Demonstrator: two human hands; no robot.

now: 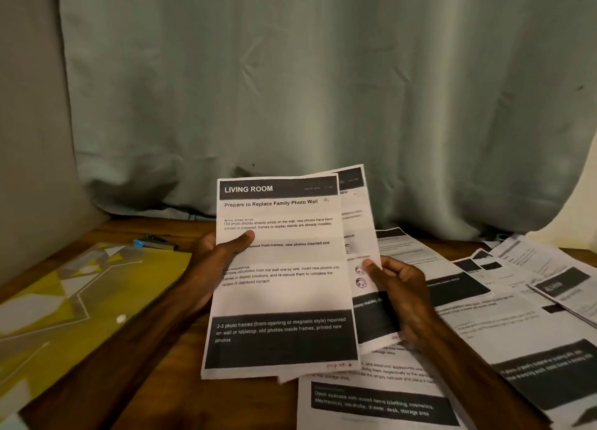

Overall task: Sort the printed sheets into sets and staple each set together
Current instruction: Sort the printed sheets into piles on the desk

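I hold two printed sheets upright over the wooden table. The front sheet (pixel 281 297), headed LIVING ROOM, is gripped at its left edge by my left hand (pixel 219 261), thumb on the page. A second sheet (pixel 360 235) sticks out behind it to the right, pinched at its right edge by my right hand (pixel 400 294). More printed sheets (pixel 491 319) lie spread on the table at the right and under my right forearm. A stapler (pixel 155 243) with a blue end lies at the back left.
A yellow folder (pixel 74 303) with a grey and white pattern lies flat on the left of the wooden table (pixel 155 381). A pale green curtain (pixel 323 90) hangs along the back edge. A grey wall (pixel 29 139) closes the left side.
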